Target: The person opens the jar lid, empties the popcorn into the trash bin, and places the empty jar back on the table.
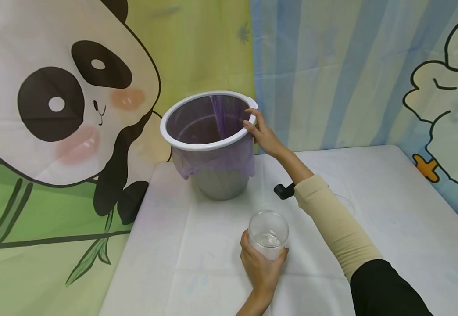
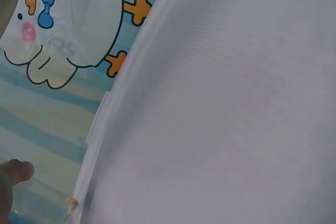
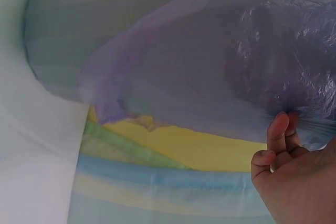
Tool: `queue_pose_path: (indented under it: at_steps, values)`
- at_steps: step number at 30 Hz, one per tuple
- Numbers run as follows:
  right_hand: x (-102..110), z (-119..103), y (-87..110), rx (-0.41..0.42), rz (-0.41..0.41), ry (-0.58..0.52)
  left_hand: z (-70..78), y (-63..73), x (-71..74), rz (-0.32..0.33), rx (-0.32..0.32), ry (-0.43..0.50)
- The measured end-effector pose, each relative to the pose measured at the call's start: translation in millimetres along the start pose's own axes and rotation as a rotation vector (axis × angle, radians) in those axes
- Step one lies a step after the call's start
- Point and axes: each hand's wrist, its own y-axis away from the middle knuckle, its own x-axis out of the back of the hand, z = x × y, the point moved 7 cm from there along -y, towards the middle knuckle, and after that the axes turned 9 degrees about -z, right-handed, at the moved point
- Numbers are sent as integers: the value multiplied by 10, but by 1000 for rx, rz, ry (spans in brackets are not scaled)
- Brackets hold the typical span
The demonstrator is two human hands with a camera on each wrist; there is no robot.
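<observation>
A grey trash can [image 1: 221, 184] with a white rim stands upright toward the back of the table. A purple plastic bag [image 1: 229, 156] lines it and is folded down over the outside. My right hand [image 1: 266, 136] grips the rim's right side, fingers hooked over it. In the right wrist view, curled fingers [image 3: 278, 129] lie against the bag below the rim. Nearer the front, my left hand [image 1: 260, 265] holds a clear glass cup [image 1: 268, 230] upright, thumb and fingers around its lower part. Only a fingertip of the left hand [image 2: 16, 174] shows in the left wrist view.
A white cloth [image 1: 209, 259] covers the table. Beside the beige sleeve [image 1: 331, 215] a small black object [image 1: 284, 191] shows, and a faint clear round edge [image 1: 346, 204] is partly hidden behind the sleeve. Printed curtains [image 1: 312, 74] hang at the back and sides.
</observation>
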Motion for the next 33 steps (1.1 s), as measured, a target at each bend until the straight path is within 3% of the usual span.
queue_pose_path:
  at_steps: [8, 16, 26, 31, 33]
  values:
    - [17, 10, 51, -14, -13, 0, -75, 157, -79, -50, 89, 67]
    - [15, 17, 68, -17, -17, 1, -131, 240, -124, -76, 139, 187]
    - [5, -4, 56, -41, -34, -17, -203, 243, -120, -62, 128, 121]
    - [21, -38, 53, -40, -70, -29, -199, 214, -100, -96, 84, 132]
    - [55, -43, 84, -51, -72, -37, -171, 187, -58, -98, 36, 143]
